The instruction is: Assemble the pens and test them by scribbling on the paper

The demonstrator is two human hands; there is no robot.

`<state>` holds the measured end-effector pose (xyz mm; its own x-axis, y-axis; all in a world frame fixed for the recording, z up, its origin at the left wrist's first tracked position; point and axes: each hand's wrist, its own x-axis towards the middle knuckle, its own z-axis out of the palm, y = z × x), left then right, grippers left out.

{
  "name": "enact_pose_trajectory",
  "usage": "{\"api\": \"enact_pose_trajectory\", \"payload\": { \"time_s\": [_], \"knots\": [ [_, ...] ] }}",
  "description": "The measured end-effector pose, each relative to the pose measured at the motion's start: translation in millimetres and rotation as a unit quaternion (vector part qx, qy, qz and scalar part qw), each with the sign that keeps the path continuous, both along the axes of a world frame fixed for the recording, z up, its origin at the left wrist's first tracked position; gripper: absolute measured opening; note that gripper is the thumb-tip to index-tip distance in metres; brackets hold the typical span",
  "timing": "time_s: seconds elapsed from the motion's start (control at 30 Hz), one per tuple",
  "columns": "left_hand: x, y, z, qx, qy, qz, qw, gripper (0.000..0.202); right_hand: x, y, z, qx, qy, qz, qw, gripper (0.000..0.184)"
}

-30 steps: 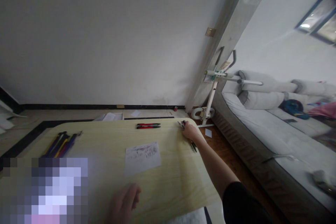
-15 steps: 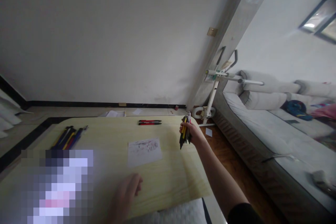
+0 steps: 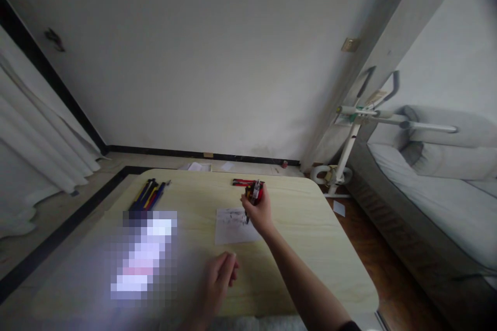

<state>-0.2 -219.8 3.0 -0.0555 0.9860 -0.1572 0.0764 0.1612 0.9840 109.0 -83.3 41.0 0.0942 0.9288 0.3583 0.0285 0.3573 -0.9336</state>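
Over tbl, R hand grips pens; L hand nr paper.

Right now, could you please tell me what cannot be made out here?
In the head view:
Held pens: exact count, hidden by overlap and the right hand.
Paper: marks, too small to read.
Pen pile: near ends, hidden by the pixelated patch.
Left hand: palm, turned out of sight.

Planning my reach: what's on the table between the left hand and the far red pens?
A marked white paper sheet lies there, as the head view shows.
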Motion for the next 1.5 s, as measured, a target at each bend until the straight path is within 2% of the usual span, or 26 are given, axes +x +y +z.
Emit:
{"api": "enact_pose_trajectory", "payload": {
  "time_s": [0.1, 0.23, 0.33, 0.47, 0.77, 0.97, 1.17, 1.5],
  "knots": [
    [-1, 1, -2.1, 0.001, -0.006, 0.001, 1.0, 0.041, -3, -5, -9.5, -0.001, -0.008, -0.002, 1.0, 0.028],
    [-2, 2, -1.8, 0.001, -0.012, -0.005, 1.0, 0.04, -1, -8, -16.0, 0.009, -0.013, -0.005, 1.0, 0.045],
    [-2, 3, 0.6, -0.001, -0.01, -0.005, 1.0, 0.041, -1, -8, -19.5, 0.007, -0.009, 0.0, 1.0, 0.048],
    [-1, 3, 1.5, -0.004, -0.01, -0.002, 1.0, 0.04, -1, -7, -25.8, 0.0, -0.015, 0.007, 1.0, 0.044],
    [-1, 2, 0.0, -0.009, -0.013, 0.001, 1.0, 0.041, 3, -6, -41.2, -0.035, -0.059, 0.009, 0.998, 0.016],
    [1, 2, 1.7, -0.004, -0.011, 0.007, 1.0, 0.042, 1, -9, -33.0, -0.052, -0.007, 0.002, 0.999, 0.018],
    [-1, 2, -2.5, -0.003, -0.004, 0.003, 1.0, 0.04, -2, -9, -21.6, -0.061, 0.01, 0.01, 0.998, 0.022],
    [-2, 2, -1.3, 0.0, -0.006, -0.005, 1.0, 0.038, -2, -11, -42.9, -0.041, -0.032, -0.003, 0.999, 0.014]
  ]
}}
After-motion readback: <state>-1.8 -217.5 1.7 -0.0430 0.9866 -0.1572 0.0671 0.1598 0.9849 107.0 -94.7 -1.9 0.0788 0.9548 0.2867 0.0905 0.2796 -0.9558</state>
